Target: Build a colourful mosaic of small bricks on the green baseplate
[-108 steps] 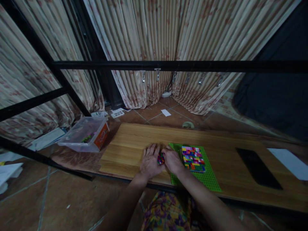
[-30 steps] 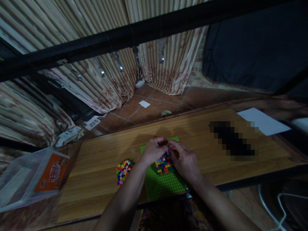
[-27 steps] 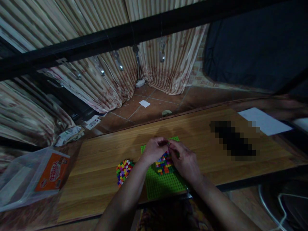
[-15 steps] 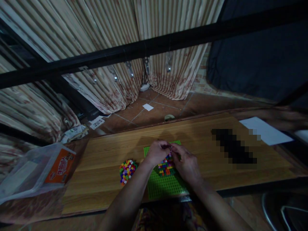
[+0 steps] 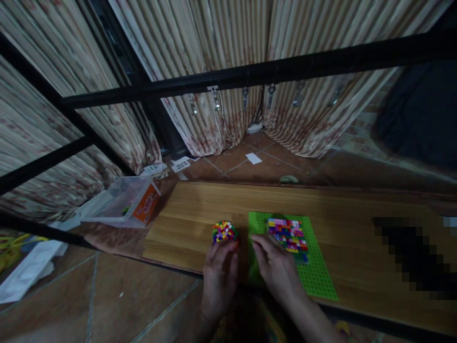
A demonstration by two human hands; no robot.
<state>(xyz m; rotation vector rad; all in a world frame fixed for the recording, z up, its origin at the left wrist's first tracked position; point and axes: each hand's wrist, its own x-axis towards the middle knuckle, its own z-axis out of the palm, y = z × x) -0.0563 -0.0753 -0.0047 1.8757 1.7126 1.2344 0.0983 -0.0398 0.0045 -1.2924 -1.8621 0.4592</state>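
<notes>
My left hand [image 5: 219, 274] is at the near edge of a round pile of small colourful toy bricks [image 5: 224, 230]. Its fingers are bent, with a gap between thumb and forefinger, and the fingertips touch the pile or lie just over it. My right hand [image 5: 280, 267] is above the left part of a green studded baseplate [image 5: 317, 267], thumb and forefinger pinched together. Whatever may be between them is too small to make out. Beside its knuckles, a block of multicoloured bricks [image 5: 291, 233] is set in rows on the baseplate, partly covered by the hand.
The wooden tabletop [image 5: 200, 205] holds the bricks and baseplate. At its left stands a clear plastic box [image 5: 121, 202] with an orange label. A black metal bar [image 5: 228, 78] crosses above, before striped curtains [image 5: 228, 38]. Papers [image 5: 253, 158] lie on the tiled floor.
My hands have parted from over the brick block. The left has moved to the brick pile, the right to the baseplate's left side. The view has swung left.
</notes>
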